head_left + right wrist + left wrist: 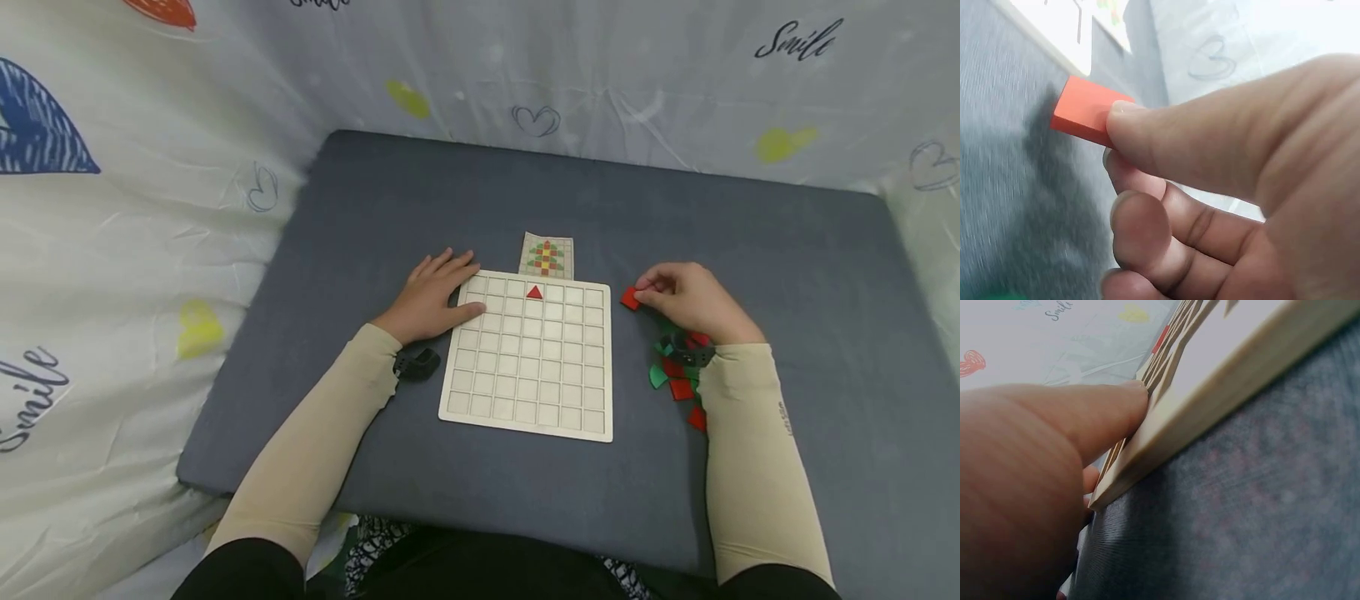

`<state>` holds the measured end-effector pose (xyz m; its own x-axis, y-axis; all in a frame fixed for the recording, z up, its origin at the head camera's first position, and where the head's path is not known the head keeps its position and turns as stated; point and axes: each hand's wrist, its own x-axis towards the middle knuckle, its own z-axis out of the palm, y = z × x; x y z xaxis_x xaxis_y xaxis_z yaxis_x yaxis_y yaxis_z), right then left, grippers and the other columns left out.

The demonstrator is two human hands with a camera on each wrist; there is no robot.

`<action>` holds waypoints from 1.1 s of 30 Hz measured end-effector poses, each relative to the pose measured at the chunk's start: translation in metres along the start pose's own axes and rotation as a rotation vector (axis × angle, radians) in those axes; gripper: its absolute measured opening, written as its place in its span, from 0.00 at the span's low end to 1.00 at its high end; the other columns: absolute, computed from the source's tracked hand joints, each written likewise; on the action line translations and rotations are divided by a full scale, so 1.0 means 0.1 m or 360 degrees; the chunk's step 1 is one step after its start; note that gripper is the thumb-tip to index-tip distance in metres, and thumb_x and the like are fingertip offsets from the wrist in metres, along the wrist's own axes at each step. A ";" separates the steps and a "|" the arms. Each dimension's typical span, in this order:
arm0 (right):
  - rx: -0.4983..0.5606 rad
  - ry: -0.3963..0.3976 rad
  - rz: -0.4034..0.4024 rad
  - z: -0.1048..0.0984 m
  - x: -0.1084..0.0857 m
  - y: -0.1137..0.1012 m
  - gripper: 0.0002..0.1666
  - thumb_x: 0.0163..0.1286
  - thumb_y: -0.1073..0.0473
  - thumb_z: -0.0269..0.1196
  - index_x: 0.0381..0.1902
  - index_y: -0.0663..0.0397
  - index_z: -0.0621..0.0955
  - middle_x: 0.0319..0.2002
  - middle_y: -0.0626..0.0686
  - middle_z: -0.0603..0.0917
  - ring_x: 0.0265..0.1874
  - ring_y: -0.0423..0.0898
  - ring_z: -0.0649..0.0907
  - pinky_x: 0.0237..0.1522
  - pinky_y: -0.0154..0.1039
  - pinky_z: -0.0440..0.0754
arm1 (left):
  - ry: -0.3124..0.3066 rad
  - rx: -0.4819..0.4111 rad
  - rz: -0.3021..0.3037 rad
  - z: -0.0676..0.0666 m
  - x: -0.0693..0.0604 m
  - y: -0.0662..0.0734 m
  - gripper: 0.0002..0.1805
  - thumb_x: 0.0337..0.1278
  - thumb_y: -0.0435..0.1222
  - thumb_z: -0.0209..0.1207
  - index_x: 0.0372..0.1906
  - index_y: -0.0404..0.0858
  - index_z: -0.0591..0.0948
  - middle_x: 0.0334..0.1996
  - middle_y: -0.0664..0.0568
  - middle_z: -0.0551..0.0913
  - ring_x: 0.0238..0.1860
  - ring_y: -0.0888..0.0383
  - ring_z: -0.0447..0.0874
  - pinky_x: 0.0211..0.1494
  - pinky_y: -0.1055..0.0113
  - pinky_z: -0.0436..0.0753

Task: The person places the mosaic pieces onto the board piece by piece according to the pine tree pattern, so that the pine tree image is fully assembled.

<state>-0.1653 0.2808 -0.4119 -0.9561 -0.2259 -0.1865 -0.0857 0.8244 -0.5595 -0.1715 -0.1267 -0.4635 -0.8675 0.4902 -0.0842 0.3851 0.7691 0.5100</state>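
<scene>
A pale wooden grid board (527,367) lies on the table, with a red triangle tile (534,292) in a cell of its top row. My left hand (435,302) rests at the board's upper left corner, fingers spread and thumb on the edge; the left wrist view shows the thumb (1104,412) touching the rim. Right of the board, my right hand (686,298) pinches a red square tile (1088,109) between thumb and index finger, held above the cloth. Below that hand lies a pile of red and green tiles (681,389), partly hidden by the wrist and sleeve.
A small pattern card (547,257) with a red, green and yellow tree design lies against the board's far edge. The grey table (420,200) meets a printed curtain (600,83) at the back and left. Each wrist carries a black camera strap (417,364).
</scene>
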 end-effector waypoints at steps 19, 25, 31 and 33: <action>0.0169 -0.0137 -0.0133 0.26 0.26 -0.43 0.09 0.75 0.58 0.67 0.46 0.57 0.89 0.38 0.55 0.86 0.34 0.51 0.80 0.35 0.42 0.80 | 0.0016 -0.0013 0.0005 -0.03 0.01 -0.01 0.42 0.75 0.58 0.58 0.83 0.43 0.63 0.85 0.48 0.53 0.86 0.46 0.39 0.87 0.47 0.34; 0.0196 -0.0184 -0.0211 0.41 0.31 -0.55 0.08 0.74 0.59 0.68 0.45 0.56 0.89 0.38 0.54 0.86 0.34 0.51 0.79 0.34 0.42 0.78 | -0.0010 0.0010 0.0006 -0.02 0.00 -0.03 0.42 0.75 0.59 0.58 0.83 0.43 0.63 0.85 0.48 0.54 0.86 0.46 0.40 0.87 0.48 0.34; 0.0158 -0.0233 -0.0333 0.46 0.37 -0.67 0.06 0.73 0.58 0.70 0.43 0.54 0.89 0.36 0.52 0.87 0.31 0.49 0.79 0.34 0.41 0.77 | 0.0000 0.0004 0.0012 0.02 0.01 -0.03 0.42 0.75 0.59 0.57 0.83 0.42 0.63 0.85 0.48 0.54 0.86 0.46 0.40 0.87 0.47 0.34; 0.0145 -0.0240 -0.0378 0.46 0.40 -0.71 0.04 0.73 0.59 0.70 0.42 0.53 0.90 0.35 0.51 0.88 0.31 0.48 0.79 0.34 0.41 0.77 | 0.0013 -0.0001 0.0015 0.03 0.01 -0.03 0.42 0.75 0.59 0.58 0.83 0.42 0.63 0.85 0.47 0.53 0.86 0.46 0.40 0.87 0.47 0.34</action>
<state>-0.1841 0.1892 -0.4169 -0.8592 -0.4874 -0.1559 -0.2701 0.6907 -0.6708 -0.1723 -0.1275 -0.4673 -0.8665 0.4938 -0.0725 0.3928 0.7643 0.5115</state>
